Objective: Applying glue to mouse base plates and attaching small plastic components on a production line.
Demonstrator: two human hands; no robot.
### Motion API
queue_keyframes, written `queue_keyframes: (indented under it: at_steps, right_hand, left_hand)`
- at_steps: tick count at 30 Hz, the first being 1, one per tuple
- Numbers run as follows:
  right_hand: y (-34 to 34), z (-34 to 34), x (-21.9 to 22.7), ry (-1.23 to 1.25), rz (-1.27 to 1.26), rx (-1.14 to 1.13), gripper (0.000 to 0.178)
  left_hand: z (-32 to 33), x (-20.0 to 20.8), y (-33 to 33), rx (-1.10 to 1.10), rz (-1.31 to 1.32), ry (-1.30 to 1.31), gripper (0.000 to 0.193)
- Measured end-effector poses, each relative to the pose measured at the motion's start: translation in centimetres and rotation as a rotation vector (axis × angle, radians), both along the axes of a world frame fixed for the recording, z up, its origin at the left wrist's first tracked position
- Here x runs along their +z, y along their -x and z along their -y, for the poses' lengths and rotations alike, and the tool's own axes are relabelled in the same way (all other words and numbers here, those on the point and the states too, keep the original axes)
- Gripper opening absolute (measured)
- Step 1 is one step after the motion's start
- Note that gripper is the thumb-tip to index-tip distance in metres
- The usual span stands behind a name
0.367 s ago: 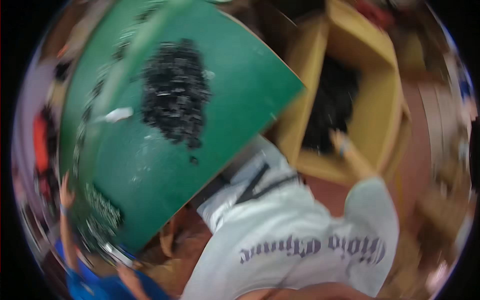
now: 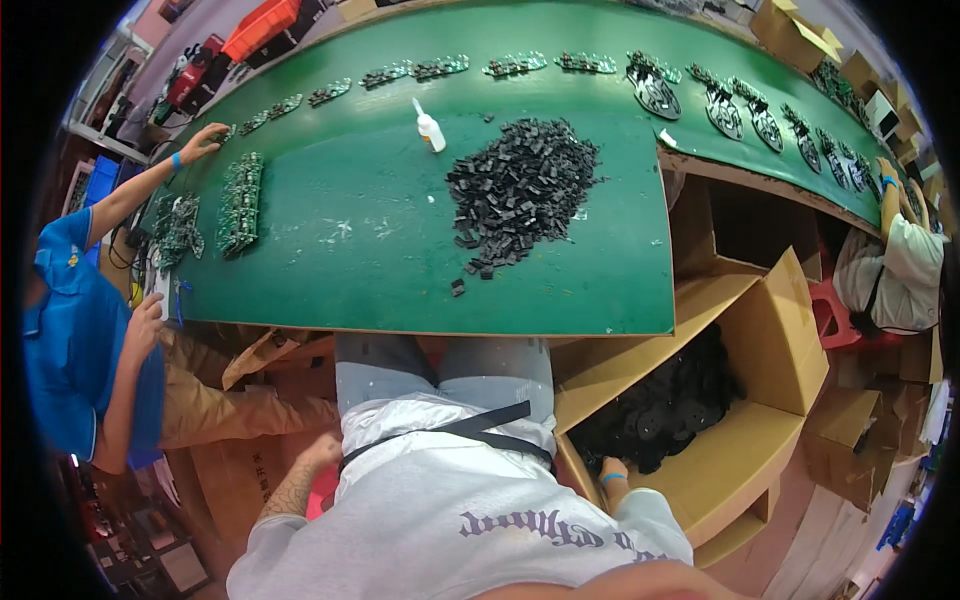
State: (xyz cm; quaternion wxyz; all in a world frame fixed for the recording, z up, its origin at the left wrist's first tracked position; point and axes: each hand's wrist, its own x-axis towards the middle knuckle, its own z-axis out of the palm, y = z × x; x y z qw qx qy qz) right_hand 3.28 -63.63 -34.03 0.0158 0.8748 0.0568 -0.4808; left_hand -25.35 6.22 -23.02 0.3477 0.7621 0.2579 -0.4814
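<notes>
My right hand (image 2: pixel 614 468), below a blue wristband, is at the near left edge inside an open cardboard box (image 2: pixel 745 455). It touches the heap of black plastic parts (image 2: pixel 670 400) there; its fingertips are hidden among them. My left hand (image 2: pixel 322 452) is down beside my left hip, apart from the table, with its fingers curled in. Whatever may lie inside that hand does not show. In front of me on the green table (image 2: pixel 350 285) lies a pile of small black pieces (image 2: pixel 525 185). A white squeeze bottle (image 2: pixel 430 132) with a thin nozzle stands behind its left side.
Green circuit boards (image 2: pixel 515 65) line the table's far side, and black round-ended parts (image 2: pixel 722 115) join them at right. A co-worker in a blue shirt (image 2: pixel 75 340) sits at left by stacked boards (image 2: pixel 240 203). Another person (image 2: pixel 905 270) works at far right.
The view has swung and steadied, so the table now lies straight across. My right hand is still in the box, now nearer its edge. My left hand has come into view.
</notes>
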Motion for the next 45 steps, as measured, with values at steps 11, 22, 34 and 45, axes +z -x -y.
queue_keyframes:
  at_steps: [11,22,34,45]
  right_hand:
    - [-10.5,-9.5,44.2,-0.981,0.926,-0.653,0.046]
    - [-18.7,-42.6,43.5,-1.544,0.511,-0.041,0.030]
    - [-18.1,-43.6,38.9,-1.770,0.519,-0.866,0.013]
    - [-17.5,-40.9,39.0,-1.178,1.245,-0.035,0.016]
  left_hand:
    - [15.7,34.4,-32.9,0.030,1.050,0.365,0.026]
    - [11.8,28.9,-35.7,0.743,1.181,0.682,0.039]
    - [8.0,28.5,-35.2,0.731,1.266,0.288,0.016]
    - [10.0,29.1,-33.9,0.320,1.159,-0.530,0.018]
